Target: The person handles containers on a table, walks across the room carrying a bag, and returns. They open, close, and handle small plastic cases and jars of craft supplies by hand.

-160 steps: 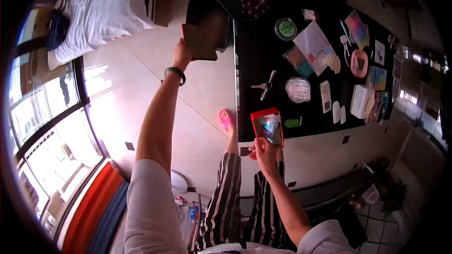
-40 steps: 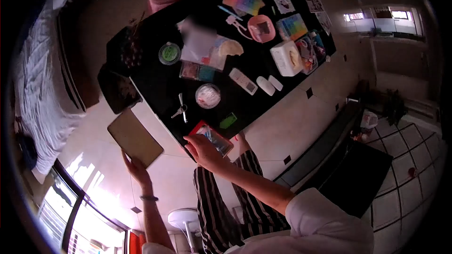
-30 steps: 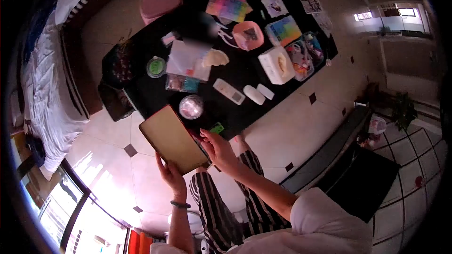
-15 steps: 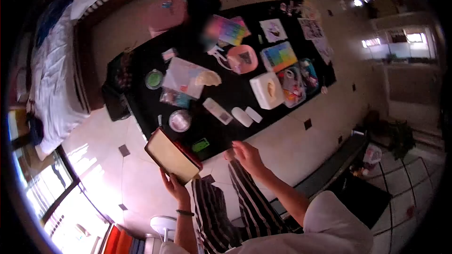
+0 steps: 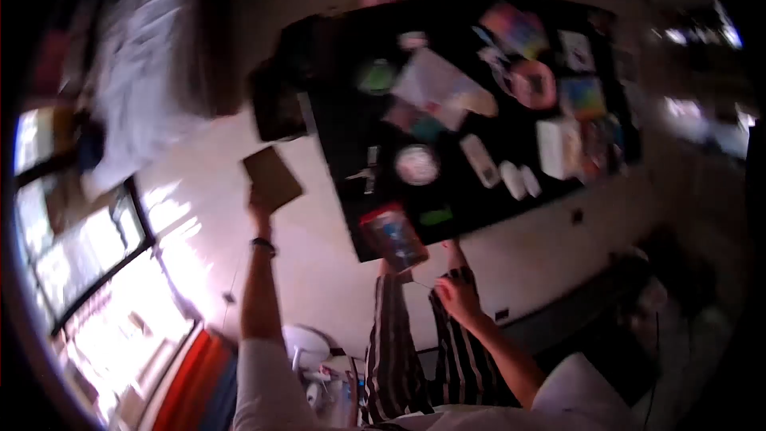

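Note:
My left hand (image 5: 258,209) grips the lower edge of a flat tan panel (image 5: 274,179), held out over the floor left of the black table (image 5: 335,136). My right hand (image 5: 456,294) is closed in a pinch above my striped trousers, near the table's front edge; a thin line runs from its fingertips, too blurred to name. A red-rimmed box (image 5: 395,237) with blue and white contents lies at the table's near corner, between my hands. Keys (image 5: 370,172) and a round clear container (image 5: 416,165) lie behind it.
On the table are a green tag (image 5: 436,215), a remote (image 5: 479,161), white oval pieces (image 5: 512,180), a tissue box (image 5: 558,148), a pink bowl (image 5: 532,85) and a green-lidded tub (image 5: 377,77). A white stool (image 5: 306,346) stands below left. A bed (image 5: 152,72) is at the upper left.
My left hand has carried the tan panel away to the left, uncovering the red-rimmed box. My right hand has moved lower, toward my lap. The camera view has turned and is blurred.

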A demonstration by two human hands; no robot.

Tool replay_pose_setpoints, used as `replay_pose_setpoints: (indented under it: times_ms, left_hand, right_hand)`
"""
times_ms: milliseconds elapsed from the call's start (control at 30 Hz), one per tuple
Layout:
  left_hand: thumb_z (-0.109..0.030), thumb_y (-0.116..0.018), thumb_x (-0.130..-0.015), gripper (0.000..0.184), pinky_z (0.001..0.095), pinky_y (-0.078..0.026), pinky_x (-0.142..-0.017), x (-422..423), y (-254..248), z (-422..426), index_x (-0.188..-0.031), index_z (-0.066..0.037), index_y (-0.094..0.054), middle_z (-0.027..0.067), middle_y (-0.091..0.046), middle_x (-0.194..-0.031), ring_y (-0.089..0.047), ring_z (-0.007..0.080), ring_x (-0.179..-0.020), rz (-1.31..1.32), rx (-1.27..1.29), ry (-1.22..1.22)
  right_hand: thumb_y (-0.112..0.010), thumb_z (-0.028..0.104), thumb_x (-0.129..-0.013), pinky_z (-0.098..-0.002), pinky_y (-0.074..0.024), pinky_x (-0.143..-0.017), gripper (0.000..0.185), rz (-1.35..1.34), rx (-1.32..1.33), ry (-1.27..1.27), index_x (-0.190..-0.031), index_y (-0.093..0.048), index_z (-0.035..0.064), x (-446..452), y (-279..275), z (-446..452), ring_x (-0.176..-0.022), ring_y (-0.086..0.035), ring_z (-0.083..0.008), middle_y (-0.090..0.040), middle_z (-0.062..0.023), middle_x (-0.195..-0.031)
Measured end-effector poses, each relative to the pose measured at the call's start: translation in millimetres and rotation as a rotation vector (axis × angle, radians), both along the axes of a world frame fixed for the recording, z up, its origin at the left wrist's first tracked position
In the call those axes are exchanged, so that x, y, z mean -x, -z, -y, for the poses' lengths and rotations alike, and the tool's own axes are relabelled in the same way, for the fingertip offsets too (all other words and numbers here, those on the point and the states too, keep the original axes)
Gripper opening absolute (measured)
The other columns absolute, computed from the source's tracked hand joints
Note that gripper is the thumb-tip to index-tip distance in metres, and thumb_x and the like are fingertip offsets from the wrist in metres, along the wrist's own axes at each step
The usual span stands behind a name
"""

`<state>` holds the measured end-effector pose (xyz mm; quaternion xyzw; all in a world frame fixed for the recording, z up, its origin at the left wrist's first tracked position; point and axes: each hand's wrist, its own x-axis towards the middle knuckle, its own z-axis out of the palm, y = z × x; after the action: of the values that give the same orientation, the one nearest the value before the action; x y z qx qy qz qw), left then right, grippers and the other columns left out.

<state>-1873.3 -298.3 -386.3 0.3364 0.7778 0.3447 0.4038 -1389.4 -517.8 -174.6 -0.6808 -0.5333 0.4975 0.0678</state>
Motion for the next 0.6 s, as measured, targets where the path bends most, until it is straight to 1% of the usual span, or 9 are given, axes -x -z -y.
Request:
replay_pose_setpoints:
  times_ms: [100, 133, 167, 333, 400, 433, 467, 500, 600]
  left_hand:
    - [-0.014, -0.054, -0.090, 0.034, 0.0343, -0.056, -0.060, 36.3, 33.6, -82.7, -0.123, -0.005, -0.056, 0.0147, -0.066, -0.099, -0.064, 0.0245, -0.077, 0.767, -0.123, -0.380]
    - [-0.008, -0.057, -0.088, 0.045, 0.0336, -0.057, -0.069, 30.0, 22.4, -84.5, -0.132, -0.006, -0.049, 0.0154, -0.064, -0.107, -0.063, 0.0262, -0.082, 0.165, 0.045, -0.064]
    - [-0.005, -0.060, -0.086, 0.049, 0.0342, -0.057, -0.069, 59.7, 54.3, -80.7, -0.133, -0.005, -0.047, 0.0154, -0.064, -0.107, -0.063, 0.0249, -0.082, -0.019, -0.054, 0.059]
    - [-0.003, -0.045, -0.093, 0.055, 0.0417, -0.055, -0.083, -1.7, -63.7, -33.7, -0.145, -0.012, -0.029, 0.0213, -0.045, -0.135, -0.057, 0.0340, -0.108, 0.248, -0.035, -0.085]
    - [-0.013, -0.046, -0.097, 0.055, 0.0469, -0.045, -0.097, -19.2, -92.8, 2.2, -0.147, -0.012, -0.024, 0.0193, -0.035, -0.144, -0.047, 0.0353, -0.121, 0.302, -0.081, -0.114]
    - [-0.011, -0.045, -0.097, 0.050, 0.0381, -0.047, -0.092, -39.1, -105.3, 21.7, -0.144, -0.008, -0.031, 0.0145, -0.047, -0.133, -0.053, 0.0260, -0.111, 0.111, -0.162, -0.037]
    - [-0.015, -0.045, -0.098, 0.046, 0.0360, -0.046, -0.093, -53.8, -120.1, 40.3, -0.142, -0.005, -0.035, 0.0144, -0.049, -0.133, -0.053, 0.0239, -0.110, -0.045, -0.184, 0.081]
    - [-0.018, -0.046, -0.098, 0.045, 0.0356, -0.046, -0.089, -91.5, -156.2, 48.8, -0.139, -0.001, -0.038, 0.0156, -0.051, -0.129, -0.053, 0.0239, -0.108, -0.009, -0.029, 0.010]
    - [-0.018, -0.046, -0.099, 0.041, 0.0308, -0.047, -0.074, -175.6, -194.3, 92.1, -0.135, -0.001, -0.041, 0.0124, -0.058, -0.109, -0.054, 0.0186, -0.091, -0.118, -0.089, 0.187]
  right_hand:
    - [-0.062, 0.013, -0.085, -0.0389, -0.0517, -0.068, 0.020, -0.073, -0.028, 0.151, -0.105, -0.061, 0.0073, 37.7, -8.2, -19.1, -0.081, -0.064, -0.0325, -0.065, -0.0148, -0.088]
    - [-0.062, 0.013, -0.086, -0.0391, -0.0517, -0.067, 0.021, -0.105, -0.112, 0.155, -0.105, -0.060, 0.0080, 46.5, 0.5, -12.6, -0.081, -0.064, -0.0320, -0.065, -0.0145, -0.090]
    - [-0.062, 0.013, -0.086, -0.0393, -0.0518, -0.066, 0.021, -0.092, -0.160, 0.135, -0.106, -0.059, 0.0080, 52.5, -2.2, -11.2, -0.079, -0.064, -0.0321, -0.065, -0.0144, -0.090]
    - [-0.060, 0.011, -0.087, -0.0399, -0.0527, -0.063, 0.020, -0.134, -0.176, 0.177, -0.107, -0.056, 0.0073, 54.8, -16.7, -39.2, -0.075, -0.066, -0.0316, -0.065, -0.0142, -0.089]
    - [-0.062, 0.013, -0.087, -0.0400, -0.0526, -0.063, 0.020, -0.130, -0.167, 0.252, -0.106, -0.057, 0.0072, 48.4, -14.6, -46.9, -0.075, -0.066, -0.0312, -0.066, -0.0151, -0.086]
    - [-0.063, 0.014, -0.087, -0.0401, -0.0524, -0.063, 0.019, -0.120, -0.150, 0.280, -0.105, -0.058, 0.0063, 42.8, -14.3, -52.7, -0.075, -0.066, -0.0311, -0.066, -0.0159, -0.085]
    - [-0.063, 0.014, -0.087, -0.0401, -0.0524, -0.063, 0.019, -0.118, -0.154, 0.295, -0.105, -0.058, 0.0063, 35.5, -17.1, -60.6, -0.075, -0.066, -0.0311, -0.066, -0.0159, -0.085]
    - [-0.062, 0.014, -0.088, -0.0400, -0.0523, -0.063, 0.019, -0.109, -0.203, 0.341, -0.105, -0.059, 0.0058, 26.6, -21.0, -70.2, -0.075, -0.066, -0.0313, -0.066, -0.0161, -0.086]
    - [-0.062, 0.015, -0.088, -0.0392, -0.0520, -0.064, 0.022, -0.085, -0.388, 0.384, -0.108, -0.060, 0.0049, 0.3, -18.1, -78.8, -0.075, -0.066, -0.0315, -0.066, -0.0167, -0.085]
